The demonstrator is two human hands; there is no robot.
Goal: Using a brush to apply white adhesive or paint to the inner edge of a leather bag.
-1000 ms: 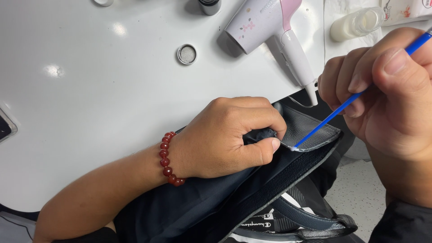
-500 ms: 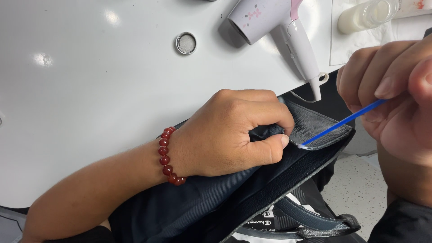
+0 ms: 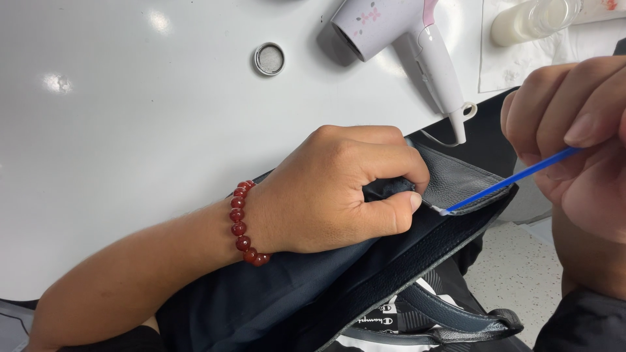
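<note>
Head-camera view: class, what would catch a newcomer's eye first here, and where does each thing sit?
In the centre, the left hand, with a red bead bracelet on its wrist, grips the dark leather bag at the table edge. At the right, the right hand holds a thin blue swab with its white tip at the bag's edge. Above them on the white table lie a pale hair dryer and a small round metal lid.

A repair workshop: white worktable (image 3: pixel 130 130), hairdryer (image 3: pixel 404 39), glue jar (image 3: pixel 531 19).

White table (image 3: pixel 130 130) with hairdryer (image 3: pixel 404 39)
</note>
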